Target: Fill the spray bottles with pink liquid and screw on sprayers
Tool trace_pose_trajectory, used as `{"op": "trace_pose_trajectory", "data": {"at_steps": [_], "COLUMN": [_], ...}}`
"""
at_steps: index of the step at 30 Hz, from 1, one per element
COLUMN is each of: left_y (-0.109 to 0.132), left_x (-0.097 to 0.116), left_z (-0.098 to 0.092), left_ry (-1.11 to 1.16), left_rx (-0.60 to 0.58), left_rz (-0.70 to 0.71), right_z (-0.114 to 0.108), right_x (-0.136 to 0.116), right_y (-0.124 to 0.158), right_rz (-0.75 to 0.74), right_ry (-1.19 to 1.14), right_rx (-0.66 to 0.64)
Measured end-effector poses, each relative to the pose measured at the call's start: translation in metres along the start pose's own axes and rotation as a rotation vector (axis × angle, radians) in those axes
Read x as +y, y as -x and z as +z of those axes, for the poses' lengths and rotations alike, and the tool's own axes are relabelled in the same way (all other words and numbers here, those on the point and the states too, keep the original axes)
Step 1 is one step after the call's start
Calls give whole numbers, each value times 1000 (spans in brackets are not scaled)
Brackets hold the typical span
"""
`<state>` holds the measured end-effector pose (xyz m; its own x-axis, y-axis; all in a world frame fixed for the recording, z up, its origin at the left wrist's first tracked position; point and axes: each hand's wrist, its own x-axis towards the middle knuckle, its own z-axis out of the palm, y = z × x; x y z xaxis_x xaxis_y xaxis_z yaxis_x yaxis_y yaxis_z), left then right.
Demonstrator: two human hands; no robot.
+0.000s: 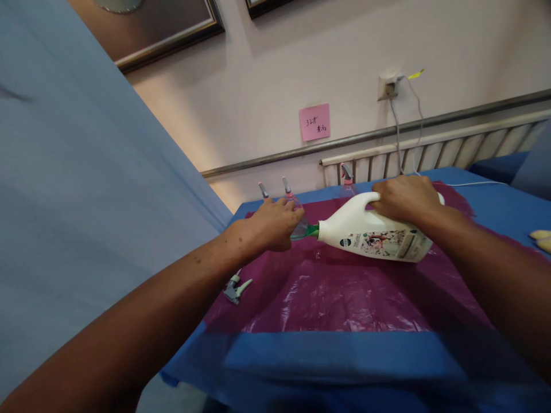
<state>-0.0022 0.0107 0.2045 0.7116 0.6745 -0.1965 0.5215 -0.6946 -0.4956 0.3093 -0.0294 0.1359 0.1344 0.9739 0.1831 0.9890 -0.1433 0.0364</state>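
My right hand (402,198) grips the handle of a white detergent jug (374,235), tipped on its side with its mouth facing left. A green piece (313,230) shows at the mouth. Against that end, my left hand (278,223) is curled around a clear bottle (299,231), most of which the hand hides. Just behind it stand spray bottles with pink collars, one with a grey trigger (286,184) and another whose trigger (263,190) shows above my wrist. A loose grey-and-white spray head (236,288) lies on the purple plastic sheet (301,298) below my left forearm.
Another pink-collared spray bottle (348,186) stands behind the jug. Blue cloth (336,358) covers the table. A pale blue curtain (107,172) hangs at left. A cable (396,132) runs down from the wall socket (387,88). A yellow item (543,240) lies at the right edge.
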Motion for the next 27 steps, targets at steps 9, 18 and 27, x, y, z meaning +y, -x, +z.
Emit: {"op": "trace_pose_trajectory", "data": {"at_steps": [9,18,27], "left_y": [-2,-7,-12], "left_x": [4,3,13], "left_z": [-8,-8,-22], "left_ry": [-56,-125,-195], "left_rx": [-21,5,8], "left_rz": [10,52,74], "right_z": [-1,2,5], "right_x": [0,1,2], "right_y": [-1,-4,-7], "right_rz": [-1,4,4], "right_ry": [-4,0,-16], "right_rx": [-2,1,16]}}
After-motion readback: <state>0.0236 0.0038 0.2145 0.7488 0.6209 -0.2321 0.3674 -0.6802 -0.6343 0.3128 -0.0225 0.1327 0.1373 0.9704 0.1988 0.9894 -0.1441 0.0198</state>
